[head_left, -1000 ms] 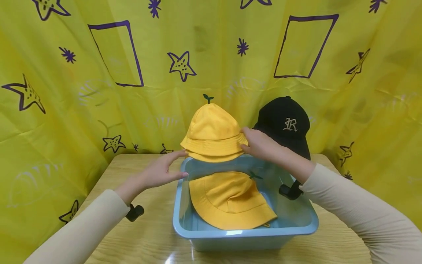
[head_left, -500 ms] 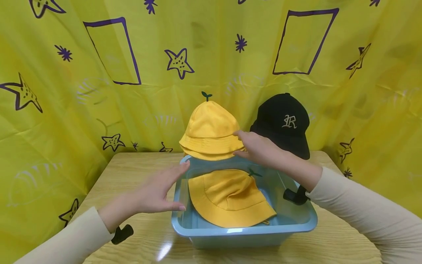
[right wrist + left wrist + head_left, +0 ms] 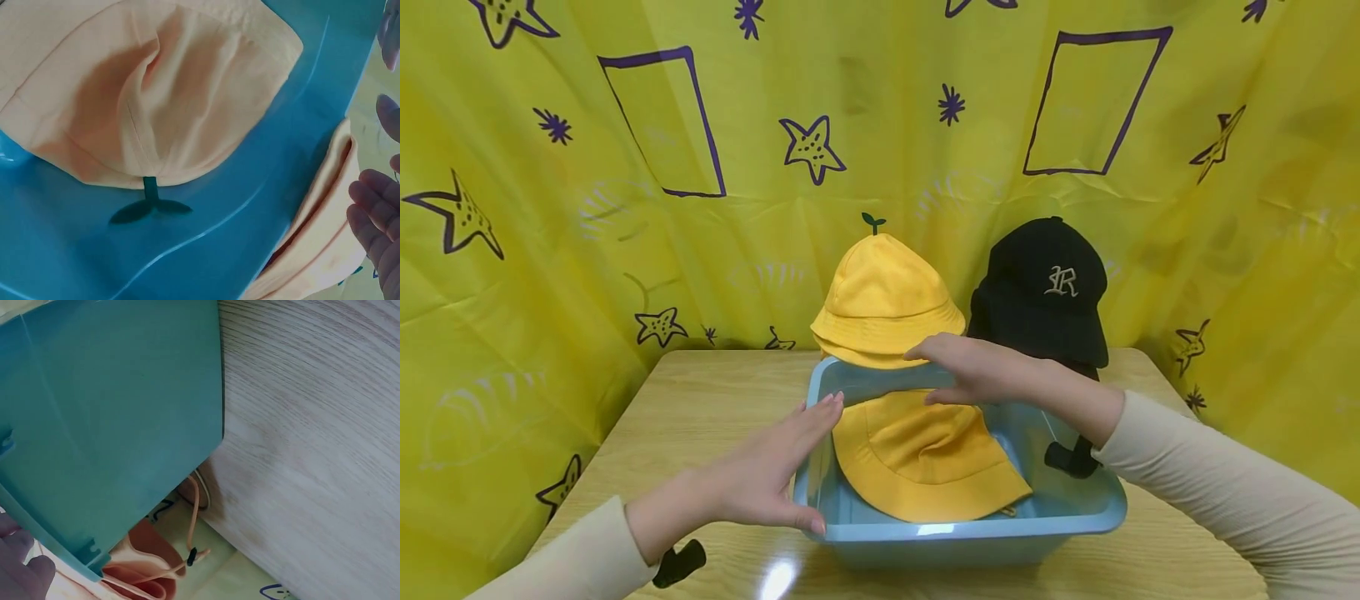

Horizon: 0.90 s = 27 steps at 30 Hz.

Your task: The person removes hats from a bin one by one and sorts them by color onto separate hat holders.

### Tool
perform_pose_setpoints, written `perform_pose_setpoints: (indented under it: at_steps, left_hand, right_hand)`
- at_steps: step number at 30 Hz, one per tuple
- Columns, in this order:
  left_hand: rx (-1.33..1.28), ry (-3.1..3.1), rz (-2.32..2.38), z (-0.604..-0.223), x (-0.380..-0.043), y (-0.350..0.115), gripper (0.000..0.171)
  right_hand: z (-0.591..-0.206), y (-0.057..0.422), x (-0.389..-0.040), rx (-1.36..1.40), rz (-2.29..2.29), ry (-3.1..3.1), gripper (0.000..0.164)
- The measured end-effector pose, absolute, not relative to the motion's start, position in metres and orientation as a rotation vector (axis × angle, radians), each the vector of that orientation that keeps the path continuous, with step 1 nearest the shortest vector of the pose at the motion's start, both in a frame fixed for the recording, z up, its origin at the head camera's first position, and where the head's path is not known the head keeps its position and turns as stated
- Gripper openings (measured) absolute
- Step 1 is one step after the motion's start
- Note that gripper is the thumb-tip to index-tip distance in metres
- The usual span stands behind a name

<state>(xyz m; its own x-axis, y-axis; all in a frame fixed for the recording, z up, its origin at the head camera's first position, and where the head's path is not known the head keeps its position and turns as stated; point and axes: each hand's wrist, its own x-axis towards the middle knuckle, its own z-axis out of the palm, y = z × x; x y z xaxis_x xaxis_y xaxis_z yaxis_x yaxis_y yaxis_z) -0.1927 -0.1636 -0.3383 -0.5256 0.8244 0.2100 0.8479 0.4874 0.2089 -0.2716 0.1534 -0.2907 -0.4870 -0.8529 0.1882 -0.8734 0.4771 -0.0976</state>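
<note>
A yellow bucket hat (image 3: 932, 467) with a green sprout on its crown lies creased inside the blue plastic bin (image 3: 970, 532). Behind the bin stands a stack of yellow bucket hats (image 3: 887, 287), brims overlapping, a sprout on top. My left hand (image 3: 752, 483) is at the bin's left rim, fingers extended and thumb apart; whether it touches the rim I cannot tell. Over the bin's far part reaches my right hand (image 3: 981, 371), thumb and fingers spread, holding nothing. In the right wrist view the sprout (image 3: 150, 206) hangs from the hat's crown.
At the back right sits a black cap (image 3: 1045, 287) with a letter R, partly behind my right arm. The bin stands on a wooden table (image 3: 700, 417), with a yellow patterned curtain (image 3: 880, 100) behind. A cord (image 3: 195, 515) dangles by the stacked hats.
My right hand has let go of the stacked hats' brim and come nearer, over the bin. My left hand has moved from beside the stack down towards the bin's near-left rim.
</note>
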Motion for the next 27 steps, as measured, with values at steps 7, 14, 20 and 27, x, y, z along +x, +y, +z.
perform_pose_setpoints:
  at_steps: [7,14,20,27]
  left_hand:
    - [-1.471,-2.647,-0.362,-0.346,-0.194,-0.165,0.112]
    - [-1.476,-2.688,-0.377,-0.35,-0.194,-0.165,0.112]
    - [-1.47,-2.658,-0.389,-0.354,-0.196,-0.165,0.111]
    - [-1.466,-2.673,-0.44,-0.354,-0.195,-0.166,0.112]
  right_hand:
    - [-0.304,0.15,-0.272,1.539,0.231,-2.71,0.055]
    - [-0.318,0.148,-0.276,1.508,0.105,-2.824,0.053]
    - [-0.327,0.15,-0.282,1.51,-0.036,-2.749,0.047]
    - [-0.335,0.151,-0.285,1.455,-0.062,-2.834,0.04]
